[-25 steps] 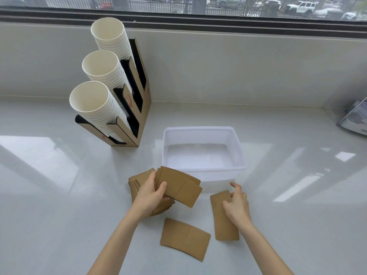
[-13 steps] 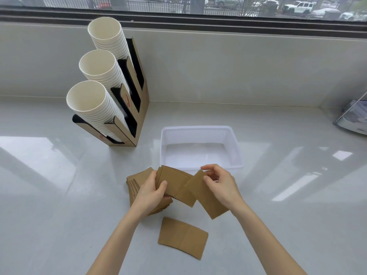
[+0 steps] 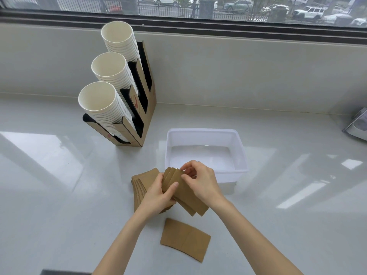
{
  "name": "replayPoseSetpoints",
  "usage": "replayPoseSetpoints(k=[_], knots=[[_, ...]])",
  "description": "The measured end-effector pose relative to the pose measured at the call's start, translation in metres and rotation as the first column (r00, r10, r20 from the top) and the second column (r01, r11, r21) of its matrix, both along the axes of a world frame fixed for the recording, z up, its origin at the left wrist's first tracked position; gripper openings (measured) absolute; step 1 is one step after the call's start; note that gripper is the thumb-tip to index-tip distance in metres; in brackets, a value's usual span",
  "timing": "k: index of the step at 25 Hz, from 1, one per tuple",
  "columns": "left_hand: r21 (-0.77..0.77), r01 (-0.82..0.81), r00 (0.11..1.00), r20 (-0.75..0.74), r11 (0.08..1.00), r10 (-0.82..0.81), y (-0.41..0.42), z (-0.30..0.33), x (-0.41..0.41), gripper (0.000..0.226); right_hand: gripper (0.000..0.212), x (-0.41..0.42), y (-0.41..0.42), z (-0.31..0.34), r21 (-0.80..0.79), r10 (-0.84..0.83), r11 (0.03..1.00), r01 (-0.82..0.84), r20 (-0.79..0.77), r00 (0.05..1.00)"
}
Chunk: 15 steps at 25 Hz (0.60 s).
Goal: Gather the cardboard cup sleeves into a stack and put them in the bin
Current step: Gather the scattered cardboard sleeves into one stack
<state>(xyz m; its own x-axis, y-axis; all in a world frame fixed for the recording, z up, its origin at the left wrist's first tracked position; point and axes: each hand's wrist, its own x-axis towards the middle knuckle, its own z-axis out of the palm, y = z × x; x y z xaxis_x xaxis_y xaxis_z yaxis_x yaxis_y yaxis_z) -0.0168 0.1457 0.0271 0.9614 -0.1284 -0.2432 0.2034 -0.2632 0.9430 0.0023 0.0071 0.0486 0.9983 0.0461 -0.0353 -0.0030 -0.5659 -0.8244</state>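
Note:
Both hands hold a fanned bunch of brown cardboard cup sleeves (image 3: 187, 197) just in front of the white plastic bin (image 3: 241, 153). My left hand (image 3: 158, 195) grips the bunch from the left, thumb on top. My right hand (image 3: 200, 180) pinches its upper right edge. A second pile of sleeves (image 3: 140, 183) lies on the counter under and left of my left hand. One single sleeve (image 3: 184, 239) lies flat on the counter nearer to me. The bin holds nothing.
A cardboard cup dispenser (image 3: 139, 108) with three slanted stacks of white paper cups stands left of the bin, by the back wall. A grey object (image 3: 357, 126) sits at the right edge. The glossy white counter extends on both sides.
My right hand picked a sleeve up off the counter at the right and brought it onto the bunch in my left hand. Both hands now grip the bunch together.

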Motion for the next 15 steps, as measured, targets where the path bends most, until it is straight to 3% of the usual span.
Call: replayPoseSetpoints(k=[6, 12, 15], knots=[[0.099, -0.014, 0.998, 0.059, 0.995, 0.009, 0.003, -0.003, 0.001, 0.018, 0.019, -0.005, 0.003, -0.003, -0.016, 0.051, 0.999, -0.05, 0.037, 0.998], [0.049, -0.143, 0.99, 0.009, 0.989, 0.143, 0.021, -0.003, 0.001, 0.023, 0.011, -0.022, -0.012, -0.014, 0.053, 0.017, 0.998, -0.019, 0.039, 0.999], [0.03, -0.221, 0.975, -0.018, 0.975, 0.222, 0.031, -0.006, 0.004, 0.022, 0.026, -0.037, -0.024, -0.028, -0.086, 0.088, 0.992, -0.095, -0.084, 0.993]])
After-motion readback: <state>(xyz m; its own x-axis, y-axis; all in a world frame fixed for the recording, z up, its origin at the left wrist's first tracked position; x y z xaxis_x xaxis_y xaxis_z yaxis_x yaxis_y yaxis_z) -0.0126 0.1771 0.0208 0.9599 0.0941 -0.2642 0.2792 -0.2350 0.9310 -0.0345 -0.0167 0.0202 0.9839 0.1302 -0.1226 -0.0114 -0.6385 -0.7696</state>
